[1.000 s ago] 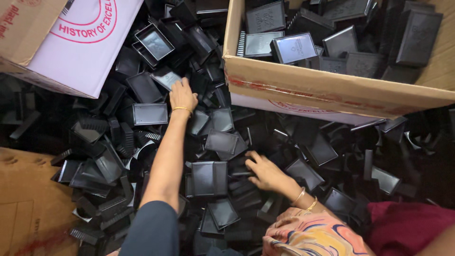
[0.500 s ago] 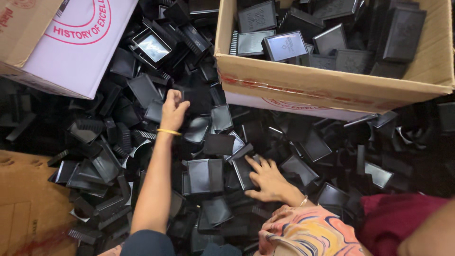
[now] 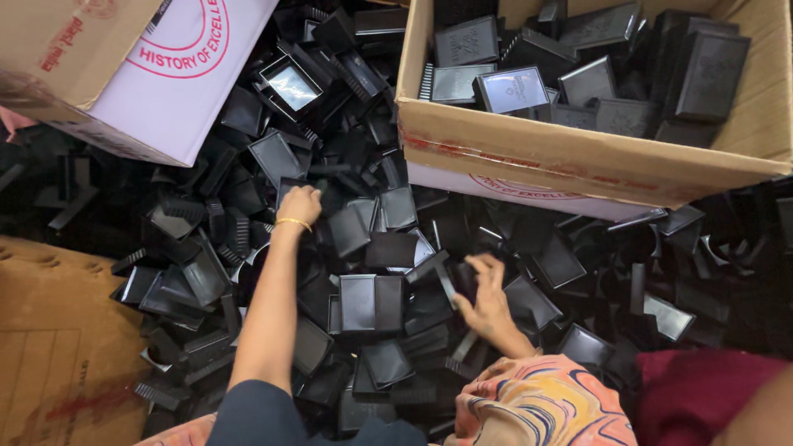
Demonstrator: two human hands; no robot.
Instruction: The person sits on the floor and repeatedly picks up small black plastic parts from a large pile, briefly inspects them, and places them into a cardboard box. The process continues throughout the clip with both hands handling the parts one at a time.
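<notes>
Left hand (image 3: 301, 203), center-left of frame, is curled narrow on a black plastic piece (image 3: 291, 183) in the pile of black parts (image 3: 372, 306), which covers the floor w/ almost no open room. Right hand (image 3: 483, 297), lower center, is spread wide, fingers touching a flat black piece (image 3: 447, 285). 2 cardboard boxes: one (image 3: 578, 161) upper right w/ parts too many to count, other (image 3: 132, 74) upper left.

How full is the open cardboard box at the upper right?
Partly full: the cardboard box holds black plastic trays, with bare inner wall showing above them.
</notes>
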